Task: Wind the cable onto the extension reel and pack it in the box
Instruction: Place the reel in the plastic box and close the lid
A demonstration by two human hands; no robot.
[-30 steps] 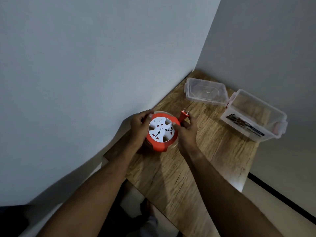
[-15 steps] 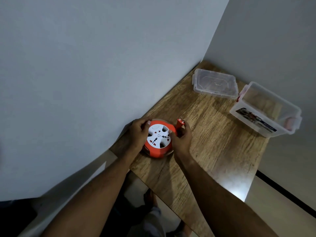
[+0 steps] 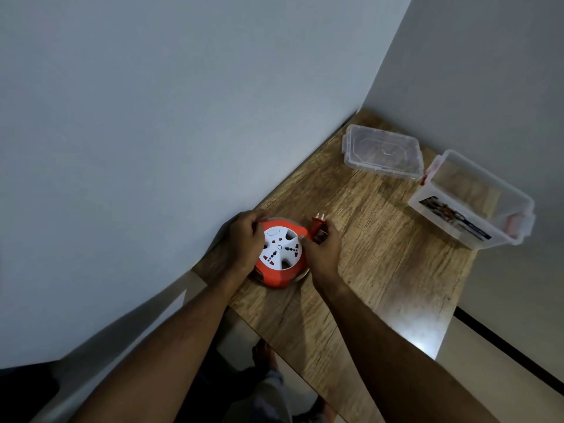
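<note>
An orange extension reel (image 3: 279,271) with a white socket face lies flat on the wooden table (image 3: 381,254) near the left wall. My left hand (image 3: 245,242) grips the reel's left rim. My right hand (image 3: 323,251) is at the reel's right side and holds the orange plug (image 3: 317,225), whose prongs point up and away. No loose cable shows. A clear plastic box (image 3: 471,203) with a printed label stands open at the table's far right.
The box's clear lid (image 3: 383,152) lies flat in the far corner of the table, left of the box. Grey walls close in on the left and behind. The table's near edge drops to the floor, where my feet show.
The view has shifted, so reel and hands sit lower in the frame. Both hands stay on the reel; the plug stays in my right hand beside the rim.
</note>
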